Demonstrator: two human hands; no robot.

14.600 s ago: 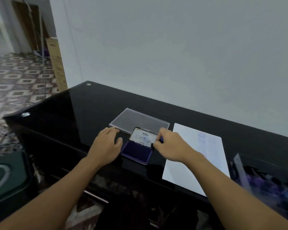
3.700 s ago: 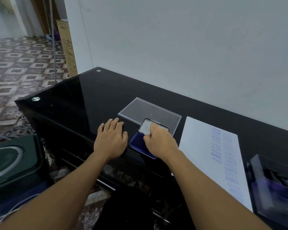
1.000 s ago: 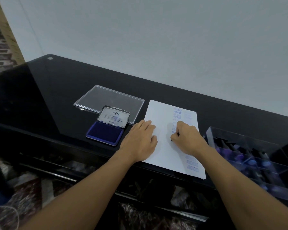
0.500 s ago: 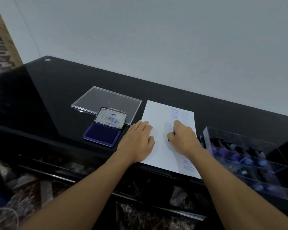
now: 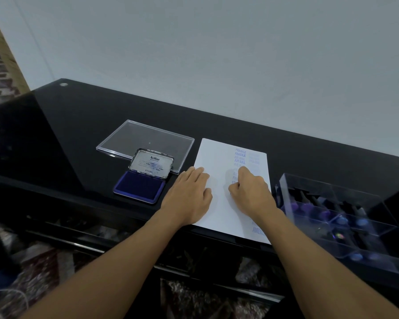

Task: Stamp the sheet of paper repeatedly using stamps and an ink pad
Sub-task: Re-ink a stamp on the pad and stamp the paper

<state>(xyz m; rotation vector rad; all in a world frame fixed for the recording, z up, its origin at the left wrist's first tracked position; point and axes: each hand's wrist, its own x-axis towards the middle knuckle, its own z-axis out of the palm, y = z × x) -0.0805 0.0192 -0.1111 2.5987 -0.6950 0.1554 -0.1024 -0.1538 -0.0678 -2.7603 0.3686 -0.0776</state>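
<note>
Hands: two, both on the sheet.
Left hand (image 5: 188,196): released, with the fingers straight and together. It lies flat over the left edge of the sheet of paper (image 5: 216,157), partly on the sheet and partly on the worktop (image 5: 78,125).
Right hand (image 5: 251,192): clenched knuckles-up on the right half of the sheet. It grasps a small dark stamp (image 5: 230,193), of which only a sliver shows beside the thumb.
Sheet of paper: one, white, lying flat at the near edge of the worktop between the ink pad and the clear box.
Imprints (image 5: 240,155): blue, in two columns on the right part of the sheet. "FRAGILE" reads twice and "AIR MAIL" once. The fainter ones cannot be read, others are covered by the right hand, and one more shows in part near the near edge.
Ink pad (image 5: 139,186): one, left of the sheet and just beside the left hand. It is open, with a blue pad in its tray and the hinged cover (image 5: 152,162) tilted back, labelled "Artline".
Clear lid (image 5: 145,139): one, flat on the worktop behind the ink pad. Whether the cover touches it cannot be told.
Clear box (image 5: 286,192): one, right of the sheet and divided into compartments.
Box contents: several stamps with purple and blue tops (image 5: 306,207). The exact count is not readable.
</note>
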